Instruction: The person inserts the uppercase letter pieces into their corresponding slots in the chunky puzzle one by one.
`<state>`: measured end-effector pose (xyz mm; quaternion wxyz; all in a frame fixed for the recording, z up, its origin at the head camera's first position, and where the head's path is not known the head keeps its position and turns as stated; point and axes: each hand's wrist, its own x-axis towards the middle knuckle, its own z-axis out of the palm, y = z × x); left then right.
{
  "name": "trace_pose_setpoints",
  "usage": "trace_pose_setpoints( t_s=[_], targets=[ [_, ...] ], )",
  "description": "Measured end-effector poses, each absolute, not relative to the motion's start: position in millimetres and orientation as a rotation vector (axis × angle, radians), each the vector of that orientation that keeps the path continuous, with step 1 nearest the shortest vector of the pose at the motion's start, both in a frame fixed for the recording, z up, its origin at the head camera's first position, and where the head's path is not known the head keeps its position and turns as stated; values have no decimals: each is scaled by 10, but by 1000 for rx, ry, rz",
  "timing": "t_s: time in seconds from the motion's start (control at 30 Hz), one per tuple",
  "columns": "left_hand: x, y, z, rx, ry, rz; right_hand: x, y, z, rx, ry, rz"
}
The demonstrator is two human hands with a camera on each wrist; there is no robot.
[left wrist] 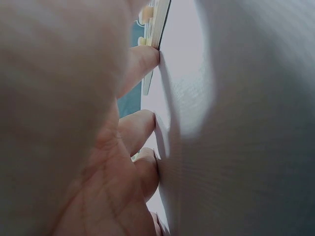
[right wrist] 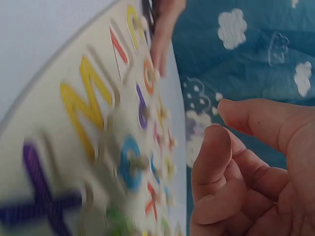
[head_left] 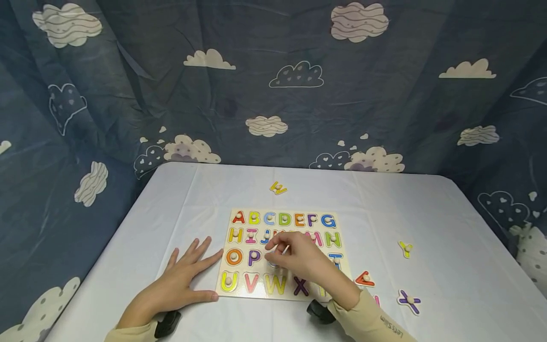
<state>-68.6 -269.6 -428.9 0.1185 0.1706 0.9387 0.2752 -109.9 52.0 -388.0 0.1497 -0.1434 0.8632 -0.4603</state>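
A wooden alphabet board lies on the white table, with knobbed letter pieces in its upper rows. My left hand rests flat on the table with fingers spread, its index fingertip and thumb tip at the board's left edge. In the left wrist view, a fingertip meets that edge. Over the third row hovers my right hand, fingers bent, thumb and index finger apart with nothing between them. Below it, a blue Q piece sits in the board, mostly covered by the hand in the head view.
A yellow W piece lies behind the board. To the right are a yellow Y, a red V and a purple X. My right sleeve partly covers a pink piece. The V recess holds no piece.
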Motion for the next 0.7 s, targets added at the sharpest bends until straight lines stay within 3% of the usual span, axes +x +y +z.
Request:
trace_pose_setpoints(
  t_s=[0.7],
  targets=[
    [-681, -2711, -4314, 493, 2731, 820, -798, 1660, -3712, 117, 2795, -1189]
  ],
)
